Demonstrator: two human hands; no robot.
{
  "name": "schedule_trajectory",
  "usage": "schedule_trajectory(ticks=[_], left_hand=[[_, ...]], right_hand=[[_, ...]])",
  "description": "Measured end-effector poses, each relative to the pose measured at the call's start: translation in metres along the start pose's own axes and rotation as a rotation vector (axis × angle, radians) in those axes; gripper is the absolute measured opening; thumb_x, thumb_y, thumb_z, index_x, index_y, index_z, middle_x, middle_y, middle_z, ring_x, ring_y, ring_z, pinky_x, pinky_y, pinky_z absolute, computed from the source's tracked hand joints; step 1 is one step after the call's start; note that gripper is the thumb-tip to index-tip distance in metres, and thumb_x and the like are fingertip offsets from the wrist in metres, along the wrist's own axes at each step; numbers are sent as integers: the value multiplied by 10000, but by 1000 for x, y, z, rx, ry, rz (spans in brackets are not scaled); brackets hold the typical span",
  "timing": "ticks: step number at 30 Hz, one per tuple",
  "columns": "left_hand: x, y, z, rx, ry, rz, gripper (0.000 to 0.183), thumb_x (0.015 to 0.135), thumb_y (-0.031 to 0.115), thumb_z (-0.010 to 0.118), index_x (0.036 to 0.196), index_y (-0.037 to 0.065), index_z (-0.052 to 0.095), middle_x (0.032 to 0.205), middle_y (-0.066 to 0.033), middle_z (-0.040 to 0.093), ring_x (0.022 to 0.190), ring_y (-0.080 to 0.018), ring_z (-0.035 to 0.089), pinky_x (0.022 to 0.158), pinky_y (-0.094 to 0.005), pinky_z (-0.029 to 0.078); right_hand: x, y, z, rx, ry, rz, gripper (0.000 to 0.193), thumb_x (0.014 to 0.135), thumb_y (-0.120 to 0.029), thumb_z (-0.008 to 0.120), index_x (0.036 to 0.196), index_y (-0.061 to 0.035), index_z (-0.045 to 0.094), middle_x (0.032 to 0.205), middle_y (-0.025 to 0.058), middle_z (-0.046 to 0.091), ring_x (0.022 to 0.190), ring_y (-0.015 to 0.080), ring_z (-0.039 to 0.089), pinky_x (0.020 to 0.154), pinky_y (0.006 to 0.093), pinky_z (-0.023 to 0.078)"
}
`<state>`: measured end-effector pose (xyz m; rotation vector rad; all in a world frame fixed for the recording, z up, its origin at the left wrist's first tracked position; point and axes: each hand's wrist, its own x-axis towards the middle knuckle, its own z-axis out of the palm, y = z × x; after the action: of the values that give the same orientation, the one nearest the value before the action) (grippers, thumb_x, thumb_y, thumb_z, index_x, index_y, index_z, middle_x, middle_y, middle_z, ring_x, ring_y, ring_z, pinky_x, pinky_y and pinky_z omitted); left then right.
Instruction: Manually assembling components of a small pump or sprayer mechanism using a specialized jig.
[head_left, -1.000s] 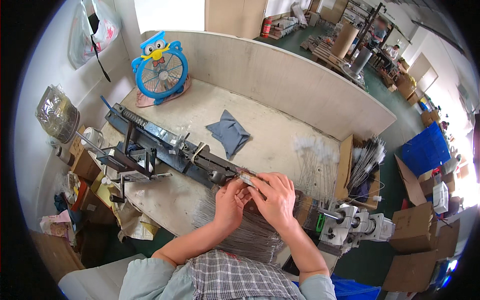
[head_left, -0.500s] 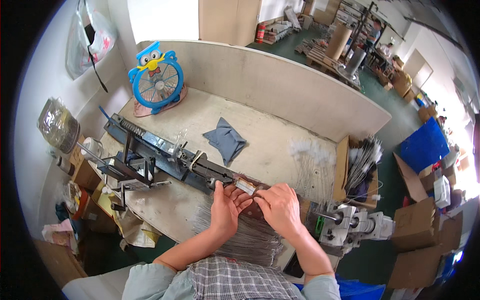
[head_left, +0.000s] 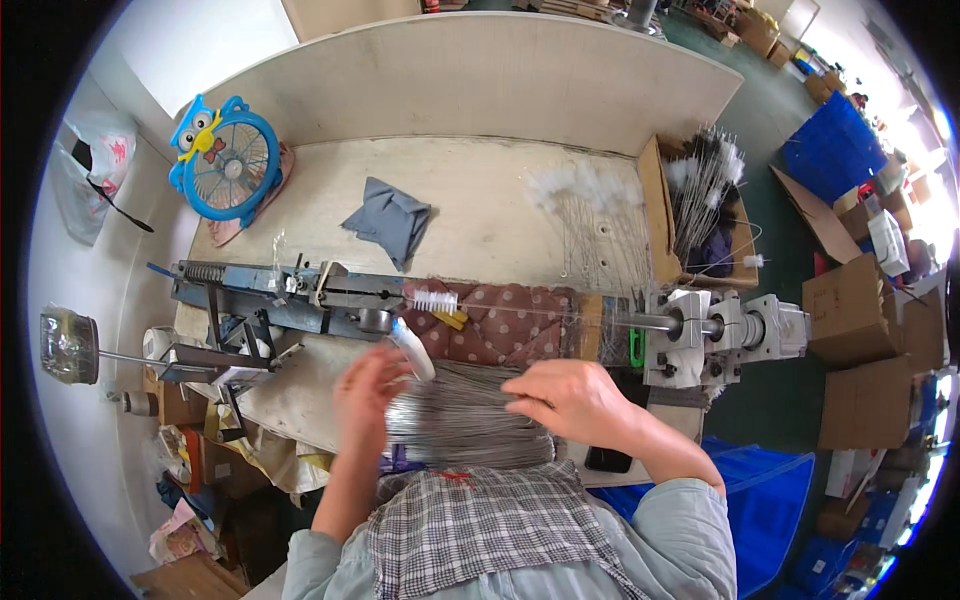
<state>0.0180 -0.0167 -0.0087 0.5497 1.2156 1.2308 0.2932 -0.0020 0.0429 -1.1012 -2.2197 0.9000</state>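
My left hand (head_left: 368,388) is smeared by motion, beside a curved white piece with a blue end (head_left: 411,350); I cannot tell whether it grips that piece. My right hand (head_left: 572,400) hovers over a bundle of thin grey metal wires (head_left: 470,418), its thumb and forefinger pinched together. What lies between those fingertips, if anything, is too small to see. Beyond both hands, a small white bristle brush (head_left: 436,300) sits in line with a thin wire that runs right toward the machine spindle (head_left: 648,321). A yellow piece (head_left: 455,319) lies just below the brush.
A long metal fixture (head_left: 340,291) with a spring and clamp spans the left. Brown dotted cloth (head_left: 510,325) covers the middle. Farther back are a grey cloth (head_left: 388,222), a blue fan (head_left: 232,168), finished white-tipped brushes (head_left: 590,195) and a carton of brushes (head_left: 665,230). A phone (head_left: 608,459) lies near the edge.
My hands, which were together around a small white-and-orange piece, have come apart and back toward me. The white brush now shows uncovered at the fixture. The whole view has turned and shifted.
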Motion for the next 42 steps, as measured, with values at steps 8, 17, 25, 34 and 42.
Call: schedule_trajectory(ticks=[8, 17, 25, 34, 42], left_hand=[[-5, 0, -260, -549, 753, 307, 328, 837, 363, 656, 1025, 103, 584, 898, -17, 615, 712, -98, 569, 557, -210, 417], [4, 11, -323, -325, 1117, 346, 461, 803, 423, 682, 1093, 79, 581, 1026, -46, 640, 918, -148, 610, 680, -233, 443], [14, -30, -152, -504, 533, 110, 350, 917, 254, 516, 1191, 36, 504, 1153, -83, 563, 1008, -184, 559, 837, -289, 471], [4, -9, 74, 25, -50, -138, 199, 881, 248, 539, 960, 66, 540, 822, -48, 595, 798, -165, 565, 695, -299, 431], [-15, 81, 28, -688, -443, -457, 512, 945, 519, 360, 957, 73, 612, 596, -34, 560, 378, -146, 463, 553, -318, 421]], right_hand=[[-32, 20, 56, -339, -140, 105, 249, 730, -250, 701, 903, -83, 637, 886, 50, 576, 861, 260, 592, 754, 405, 455], [-22, 15, 17, -190, -149, 326, 161, 815, -251, 614, 852, -112, 687, 796, 54, 619, 752, 262, 610, 642, 357, 481], [-29, 23, 1, -186, -90, 387, 147, 839, -218, 587, 893, -119, 681, 813, 57, 620, 797, 274, 617, 670, 371, 494], [-40, 26, 13, -454, -12, 239, 245, 773, -9, 528, 1009, -53, 577, 887, 121, 569, 746, 320, 612, 611, 403, 506], [-36, -1, -13, -608, -136, 222, 204, 738, -14, 553, 937, -47, 523, 833, 120, 529, 774, 309, 582, 643, 393, 499]])
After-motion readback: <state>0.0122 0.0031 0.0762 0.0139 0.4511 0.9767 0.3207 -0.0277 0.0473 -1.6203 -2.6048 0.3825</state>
